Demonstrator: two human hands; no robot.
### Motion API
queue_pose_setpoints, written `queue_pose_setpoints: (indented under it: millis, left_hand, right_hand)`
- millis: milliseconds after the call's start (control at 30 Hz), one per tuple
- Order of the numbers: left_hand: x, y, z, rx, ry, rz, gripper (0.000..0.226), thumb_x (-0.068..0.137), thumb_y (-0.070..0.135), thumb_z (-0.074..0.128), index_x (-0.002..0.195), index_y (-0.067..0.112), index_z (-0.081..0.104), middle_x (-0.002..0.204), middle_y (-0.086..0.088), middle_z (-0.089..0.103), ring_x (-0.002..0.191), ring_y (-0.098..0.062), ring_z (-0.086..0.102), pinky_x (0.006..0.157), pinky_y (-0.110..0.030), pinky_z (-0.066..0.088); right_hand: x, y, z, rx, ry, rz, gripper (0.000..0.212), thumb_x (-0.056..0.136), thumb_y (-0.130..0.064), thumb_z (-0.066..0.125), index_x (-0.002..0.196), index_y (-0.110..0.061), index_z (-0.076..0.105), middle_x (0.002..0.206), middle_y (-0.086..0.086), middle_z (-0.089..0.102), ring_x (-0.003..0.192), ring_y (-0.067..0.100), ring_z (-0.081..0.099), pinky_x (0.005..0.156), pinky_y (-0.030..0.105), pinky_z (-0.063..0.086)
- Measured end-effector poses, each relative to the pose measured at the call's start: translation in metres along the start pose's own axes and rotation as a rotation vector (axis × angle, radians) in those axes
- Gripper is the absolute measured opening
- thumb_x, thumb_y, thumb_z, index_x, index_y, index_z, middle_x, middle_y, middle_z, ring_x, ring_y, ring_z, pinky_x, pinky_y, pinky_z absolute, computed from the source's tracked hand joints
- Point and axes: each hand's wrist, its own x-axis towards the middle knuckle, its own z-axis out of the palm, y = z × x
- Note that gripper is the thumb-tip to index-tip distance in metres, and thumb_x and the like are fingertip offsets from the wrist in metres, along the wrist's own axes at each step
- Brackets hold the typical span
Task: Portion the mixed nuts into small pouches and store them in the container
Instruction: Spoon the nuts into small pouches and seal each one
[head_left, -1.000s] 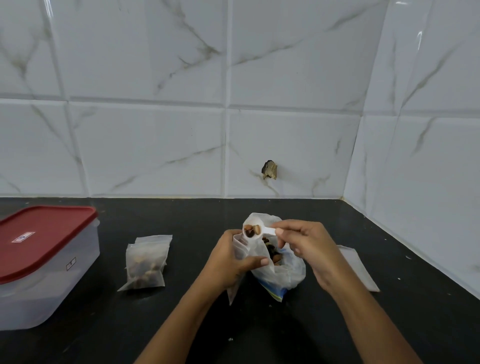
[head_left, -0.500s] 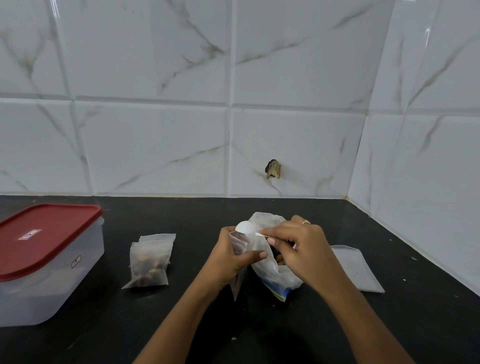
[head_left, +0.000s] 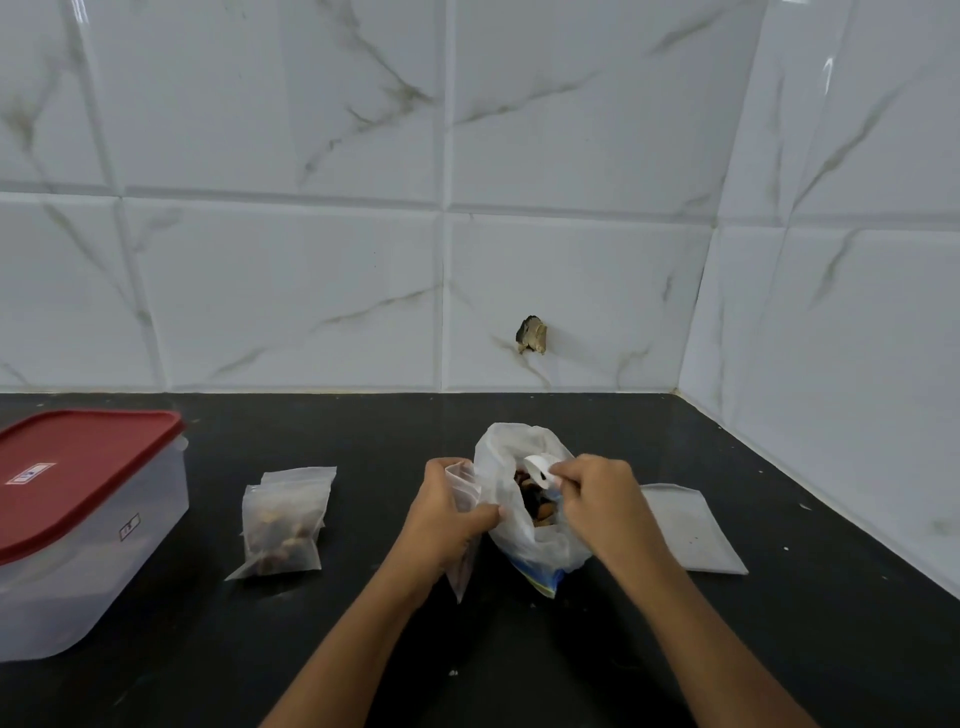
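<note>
Bulk nut bag (head_left: 524, 540) stands open on the counter (head_left: 363, 431), nuts (head_left: 535, 506) visible inside. Right hand (head_left: 605, 499) pinches a white spoon (head_left: 537, 466), bowl at the bag mouth. Left hand (head_left: 447, 519), against the bag's left side, grips a small pouch (head_left: 464, 564). Step judged: scooping a portion. Next calls for a level spoonful tipped into the pouch mouth. Filled pouches (head_left: 283, 525) left of bag; lidded container (head_left: 104, 561) farther left; empty pouch (head_left: 685, 530) just right.

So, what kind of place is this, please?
Probably a home kitchen corner: a black countertop meets marble-look wall tiles, and a red-lidded food container stands near a filled nut pouch.
</note>
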Motion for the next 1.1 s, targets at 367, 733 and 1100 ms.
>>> queue_pose_setpoints:
  millis: [367, 733, 1100]
  left_hand:
    - [0.002, -0.007, -0.001, -0.034, -0.061, -0.082, 0.053, 0.079, -0.004, 0.06, 0.119, 0.02, 0.035, 0.101, 0.001, 0.052, 0.086, -0.007, 0.055, 0.06, -0.013, 0.045]
    - [0.004, -0.012, 0.001, -0.101, -0.08, -0.084, 0.056, 0.08, -0.004, 0.06, 0.123, 0.021, 0.035, 0.111, -0.003, 0.052, 0.098, -0.013, 0.056, 0.077, -0.022, 0.051]
    - [0.005, -0.014, 0.003, -0.113, -0.071, -0.091, 0.054, 0.081, -0.003, 0.06, 0.122, 0.021, 0.035, 0.113, -0.004, 0.052, 0.099, -0.014, 0.057, 0.077, -0.024, 0.053]
  right_hand:
    - [0.004, -0.002, 0.008, -0.201, -0.079, -0.102, 0.034, 0.094, -0.017, 0.04, 0.118, -0.022, 0.064, 0.11, 0.005, 0.061, 0.1, 0.02, 0.058, 0.077, 0.025, 0.044]
    - [0.006, 0.001, 0.011, -0.22, -0.043, -0.073, 0.036, 0.095, -0.015, 0.039, 0.124, -0.023, 0.059, 0.113, 0.006, 0.059, 0.102, 0.02, 0.056, 0.081, 0.027, 0.045]
    - [0.003, -0.003, 0.003, -0.109, -0.087, -0.067, 0.036, 0.094, -0.011, 0.04, 0.121, -0.02, 0.062, 0.117, 0.005, 0.062, 0.103, 0.022, 0.058, 0.085, 0.029, 0.047]
